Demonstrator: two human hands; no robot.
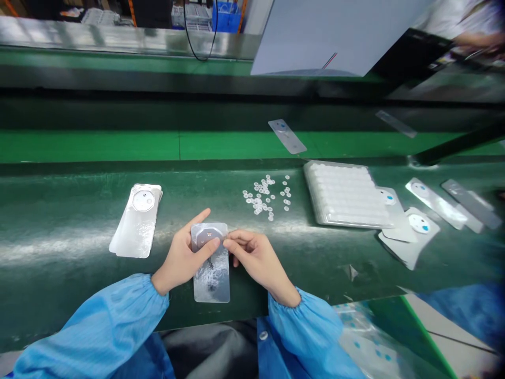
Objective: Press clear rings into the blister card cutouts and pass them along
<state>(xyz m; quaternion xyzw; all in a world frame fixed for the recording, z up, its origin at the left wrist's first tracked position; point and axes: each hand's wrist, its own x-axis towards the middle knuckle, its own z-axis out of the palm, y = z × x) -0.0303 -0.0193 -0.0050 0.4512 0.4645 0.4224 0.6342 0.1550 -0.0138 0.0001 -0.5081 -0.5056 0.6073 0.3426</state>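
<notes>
My left hand [185, 258] grips a shiny grey phone back cover [212, 284] near its top left, the thumb lying across its face and the index finger stretched out beyond it. Around the cover's upper end is a rounded camera-ring outline. At its upper right edge, my right hand [252, 257] is closed in a pinch; whatever lies between those fingertips is hidden. To the left lies a small stack of similar silvery covers [138, 226], the top one with an octagonal camera ring. Small clear round discs [260, 197] are scattered on the bench beyond my right hand.
A clear plastic tray [343, 195] with rows of white pieces stands on the green bench [71, 284]. Loose film sheets with blue dots [412, 237] lie right of it, another film [287, 137] behind. A pale panel [315, 37] overhangs the back; a person [469, 31] is far right.
</notes>
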